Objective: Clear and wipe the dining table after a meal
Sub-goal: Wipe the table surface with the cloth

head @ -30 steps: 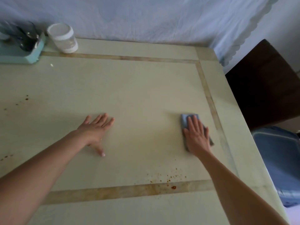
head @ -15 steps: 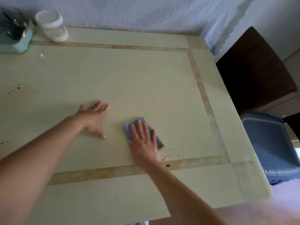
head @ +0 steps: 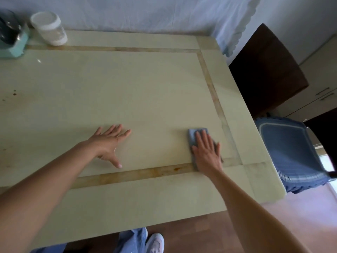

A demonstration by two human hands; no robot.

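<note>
This is a home dining area. A cream dining table (head: 127,88) with tan inlaid bands fills the scene, and a dark wooden chair (head: 264,70) with a blue seat cushion (head: 288,147) stands at its right. A white-lidded jar (head: 49,29) and a mint holder (head: 16,46) sit far left, before a pale scalloped curtain (head: 145,11). Cream drawers (head: 324,92) stand far right, above a wood floor (head: 200,230).

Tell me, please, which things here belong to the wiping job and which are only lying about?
Job:
- cloth, pressed under the right hand
- table, left hand flat on it
- specks, smear

Lying about:
- jar
- teal holder
- chair
</note>
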